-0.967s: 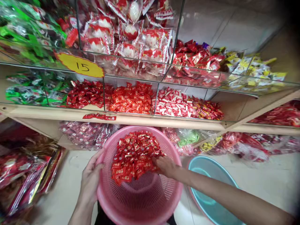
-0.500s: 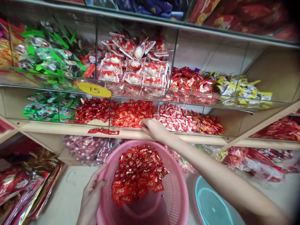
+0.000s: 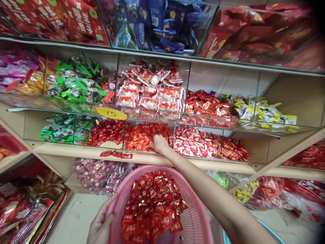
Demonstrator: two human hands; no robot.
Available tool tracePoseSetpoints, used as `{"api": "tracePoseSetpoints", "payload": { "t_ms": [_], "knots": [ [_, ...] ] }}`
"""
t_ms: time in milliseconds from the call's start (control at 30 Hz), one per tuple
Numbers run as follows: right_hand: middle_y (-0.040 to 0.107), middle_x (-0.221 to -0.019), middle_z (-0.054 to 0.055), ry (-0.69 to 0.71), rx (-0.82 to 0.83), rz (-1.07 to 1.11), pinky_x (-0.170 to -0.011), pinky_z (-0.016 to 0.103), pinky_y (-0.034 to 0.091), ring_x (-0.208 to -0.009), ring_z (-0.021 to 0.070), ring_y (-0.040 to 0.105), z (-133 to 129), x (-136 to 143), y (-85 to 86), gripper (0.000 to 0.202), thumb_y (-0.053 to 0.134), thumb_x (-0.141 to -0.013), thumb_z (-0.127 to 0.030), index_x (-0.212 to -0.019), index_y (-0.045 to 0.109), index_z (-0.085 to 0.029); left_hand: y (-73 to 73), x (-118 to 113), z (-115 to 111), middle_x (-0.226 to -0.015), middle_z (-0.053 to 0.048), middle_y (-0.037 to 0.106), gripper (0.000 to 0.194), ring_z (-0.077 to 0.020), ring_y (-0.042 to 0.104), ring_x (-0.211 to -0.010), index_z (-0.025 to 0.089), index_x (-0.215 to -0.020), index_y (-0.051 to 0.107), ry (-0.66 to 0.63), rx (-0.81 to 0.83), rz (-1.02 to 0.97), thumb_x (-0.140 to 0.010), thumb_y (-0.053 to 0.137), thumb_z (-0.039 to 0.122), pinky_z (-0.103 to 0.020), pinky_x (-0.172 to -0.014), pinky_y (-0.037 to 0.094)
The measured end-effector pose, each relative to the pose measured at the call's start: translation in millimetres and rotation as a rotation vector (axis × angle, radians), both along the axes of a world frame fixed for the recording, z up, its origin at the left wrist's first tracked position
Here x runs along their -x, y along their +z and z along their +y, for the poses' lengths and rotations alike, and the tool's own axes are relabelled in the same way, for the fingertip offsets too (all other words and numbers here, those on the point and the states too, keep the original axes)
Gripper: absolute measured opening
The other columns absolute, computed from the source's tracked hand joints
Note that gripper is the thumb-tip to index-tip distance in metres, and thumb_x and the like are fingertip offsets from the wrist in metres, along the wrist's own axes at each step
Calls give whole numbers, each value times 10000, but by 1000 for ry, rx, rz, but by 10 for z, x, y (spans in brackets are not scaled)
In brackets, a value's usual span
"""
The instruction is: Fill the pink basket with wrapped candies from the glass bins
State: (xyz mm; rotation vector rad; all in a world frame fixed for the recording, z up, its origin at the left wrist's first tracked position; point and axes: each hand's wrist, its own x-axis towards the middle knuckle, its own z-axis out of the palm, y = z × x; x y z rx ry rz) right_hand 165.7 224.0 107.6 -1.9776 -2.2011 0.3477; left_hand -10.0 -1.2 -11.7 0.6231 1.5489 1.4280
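Observation:
My left hand (image 3: 103, 220) grips the rim of a pink plastic basket (image 3: 200, 217) at its left side. Red wrapped candies (image 3: 154, 203) with gold lettering lie heaped in the basket. My right hand (image 3: 159, 143) reaches into a lower shelf compartment and touches the orange-red wrapped candies (image 3: 141, 135) there. Its fingers are curled down among the wrappers, and their tips are hidden, so I cannot make out what is between them. To the right of that hand lie pink-and-white wrapped candies (image 3: 189, 140), behind a clear divider.
A yellow tag (image 3: 111, 113) marked 15 hangs from the shelf above. A few red candies (image 3: 116, 154) lie on the wooden ledge (image 3: 142, 158). Bagged candies (image 3: 101, 174) sit underneath. Part of a teal basin (image 3: 269, 230) shows at lower right.
My right hand has gone from the front edge of the compartment deeper into the orange-red candies. The view has tilted up, showing more upper shelf. My left hand keeps hold of the basket.

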Motion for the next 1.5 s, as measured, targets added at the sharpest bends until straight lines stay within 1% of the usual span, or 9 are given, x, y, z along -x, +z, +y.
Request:
{"api": "tracePoseSetpoints", "payload": {
  "t_ms": [267, 500, 767, 833, 900, 1000, 1100, 1233, 1500],
  "knots": [
    [640, -1072, 156, 7, -21, 59, -689, 274, 442, -969, 246, 621, -28, -28, 15, 457, 659, -734, -238, -1160, 524, -141, -192, 158, 28, -1198, -57, 633, 487, -293, 460, -1231, 230, -1080, 668, -59, 0, 4, -597, 660, 296, -392, -1053, 307],
    [642, -1072, 135, 3, -10, 78, -712, 287, 437, -978, 248, 613, -16, -47, -75, 296, 581, -787, -321, -1051, 589, -187, -47, 15, 16, -1164, -63, 651, 495, -289, 465, -1227, 212, -1107, 652, 5, -14, -20, -619, 633, 293, -398, -1043, 323],
    [624, -1039, 134, 40, -157, 129, -716, 291, 417, -932, 223, 600, -251, -184, 42, 252, 493, -795, -155, -1041, 545, -163, 34, -27, 19, -1159, -47, 655, 443, -273, 458, -1237, 230, -1061, 673, 32, -6, 1, -623, 616, 259, -373, -1026, 352],
    [626, -975, 102, 91, -218, 321, -703, 281, 420, -856, 190, 594, -422, -288, 59, 207, 509, -787, -150, -991, 540, -163, 53, -14, 27, -1145, -48, 662, 438, -277, 488, -1208, 226, -1044, 680, 27, 15, -4, -610, 631, 255, -372, -1011, 372],
    [618, -871, 49, 120, -163, 712, -652, 262, 434, -738, 148, 577, -628, -408, 38, 169, 577, -763, -206, -921, 529, -171, 90, -10, 28, -1136, -49, 665, 442, -276, 515, -1179, 222, -1044, 681, 11, 42, -15, -604, 643, 246, -366, -991, 396],
    [596, -762, -15, 96, 149, 1343, -605, 246, 459, -631, 110, 564, -960, -586, -38, 339, 690, -697, -304, -956, 504, -188, 157, -27, 18, -1144, -41, 661, 469, -270, 522, -1172, 233, -1094, 657, -16, 71, -26, -625, 639, 244, -364, -979, 408],
    [613, -755, -39, 66, 347, 1652, -662, 257, 488, -666, 109, 611, -1234, -714, -132, 566, 747, -662, -291, -1146, 460, -232, 192, -47, 8, -1193, -23, 637, 483, -261, 506, -1190, 255, -1123, 639, -33, 88, -23, -640, 633, 256, -354, -997, 389],
    [633, -788, -35, 2, 386, 1740, -750, 286, 497, -742, 123, 646, -1425, -783, -279, 678, 767, -660, -272, -1247, 428, -266, 155, -39, 6, -1275, 6, 583, 513, -237, 502, -1196, 297, -1171, 602, -46, 128, -51, -659, 622, 259, -323, -1008, 371],
    [610, -727, -31, -30, 361, 1474, -591, 207, 408, -648, 88, 555, -1483, -999, -613, 302, 697, -730, -407, -940, 619, -205, 148, -65, 12, -1230, 1, 613, 584, -201, 582, -1086, 310, -1230, 561, -44, 154, -75, -658, 634, 223, -245, -877, 464]
  ]
}}
